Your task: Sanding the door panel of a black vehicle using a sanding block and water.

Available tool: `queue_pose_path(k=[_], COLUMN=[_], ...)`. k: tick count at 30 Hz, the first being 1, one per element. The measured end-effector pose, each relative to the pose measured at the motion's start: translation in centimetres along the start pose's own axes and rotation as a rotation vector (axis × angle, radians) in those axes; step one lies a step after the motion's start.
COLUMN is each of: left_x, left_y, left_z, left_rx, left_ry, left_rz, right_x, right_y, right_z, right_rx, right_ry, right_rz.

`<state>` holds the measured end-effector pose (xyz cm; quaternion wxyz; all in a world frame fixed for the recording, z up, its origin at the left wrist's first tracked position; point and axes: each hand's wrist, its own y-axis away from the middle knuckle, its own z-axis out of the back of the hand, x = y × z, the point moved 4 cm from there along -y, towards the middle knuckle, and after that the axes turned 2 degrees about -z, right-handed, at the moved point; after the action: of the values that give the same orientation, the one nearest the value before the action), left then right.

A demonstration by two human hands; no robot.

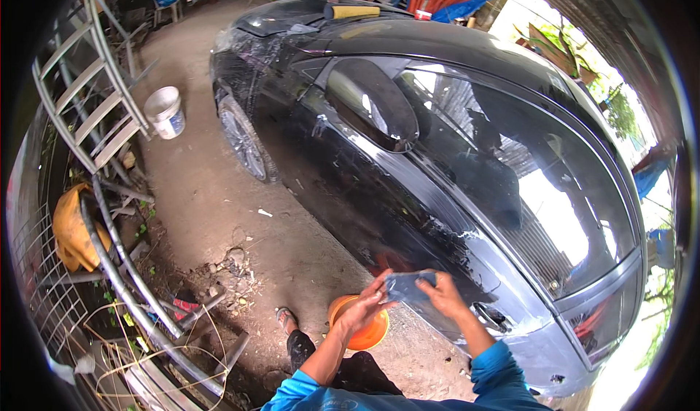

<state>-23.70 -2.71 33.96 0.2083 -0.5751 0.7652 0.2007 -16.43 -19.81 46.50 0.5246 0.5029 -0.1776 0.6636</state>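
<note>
The right grip [445, 296] pinches a dark sheet [405, 287], thumb on top; the left grip [367, 303] is at the sheet's other end, its fingers blurred, so I cannot tell whether they clasp it. Below the left grip stands an orange bucket [372, 334]; beyond both is a black car [364, 185].
</note>
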Motion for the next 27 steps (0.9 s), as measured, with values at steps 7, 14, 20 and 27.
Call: queue_pose_path(k=[7,14,20,27], left_x=[-3.9,-17.7,-18.6,-30.9], left_y=[-1.2,-10.6,-21.9,-25.2], left_z=[-5.1,-2.9,-2.9,5.0], left_rx=[0.000,-0.465,-0.527,-0.869], left_ry=[0.448,-0.948,-1.587,-1.534], left_rz=[0.124,-0.647,-0.725,-0.962], right_x=[2.1,9.0,12.4,14.2], right_y=[-4.2,-14.6,-23.4,-27.7], right_z=[-2.8,4.7,8.8,10.4], right_rx=[-0.080,-0.445,-0.634,-0.604], right_ry=[0.254,0.391,0.024,0.049], right_rz=[0.201,0.665,0.798,0.944])
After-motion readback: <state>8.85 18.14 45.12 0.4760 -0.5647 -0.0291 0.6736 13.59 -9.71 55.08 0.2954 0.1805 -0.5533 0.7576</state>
